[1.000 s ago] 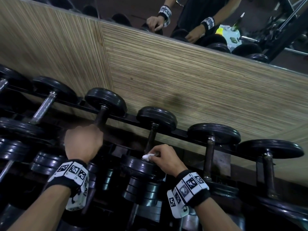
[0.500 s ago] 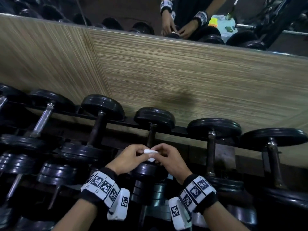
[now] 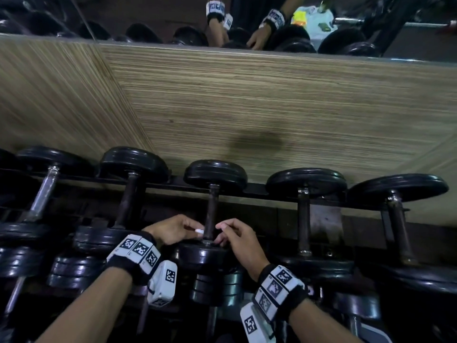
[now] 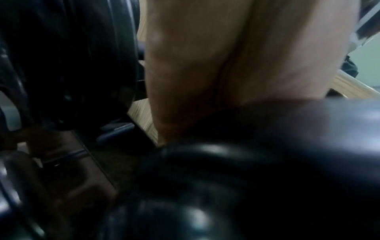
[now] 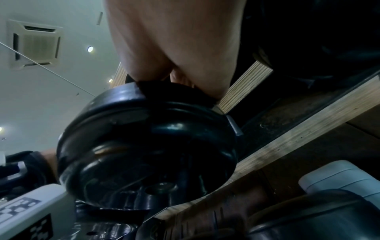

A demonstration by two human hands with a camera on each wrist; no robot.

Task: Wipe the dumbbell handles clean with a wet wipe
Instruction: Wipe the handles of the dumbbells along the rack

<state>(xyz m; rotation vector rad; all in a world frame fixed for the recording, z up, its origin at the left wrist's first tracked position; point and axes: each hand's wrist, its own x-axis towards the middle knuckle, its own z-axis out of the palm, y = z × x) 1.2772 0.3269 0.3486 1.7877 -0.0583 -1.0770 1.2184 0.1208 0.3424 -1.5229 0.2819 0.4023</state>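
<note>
Black dumbbells lie in a row on a rack. The middle dumbbell's dark handle (image 3: 211, 211) runs between my two hands. My left hand (image 3: 190, 230) is just left of the handle and pinches a small white wet wipe (image 3: 199, 230) against its lower end. My right hand (image 3: 223, 233) is just right of the handle with loosely curled fingers resting on the near plate (image 3: 205, 256), and it holds nothing. The left wrist view is blurred, showing only my palm (image 4: 226, 56) over a plate. In the right wrist view my palm (image 5: 174, 40) sits above the near plate (image 5: 148, 146).
A wood-grain panel (image 3: 247, 107) rises behind the rack, with a mirror above it reflecting my hands. Neighbouring dumbbell handles (image 3: 303, 219) (image 3: 131, 201) stand close on both sides. More plates (image 3: 74, 268) fill the lower rack tier.
My left hand came over from the dumbbell on the left, met the right hand and took the wipe. The hands now sit apart on either side of the middle handle.
</note>
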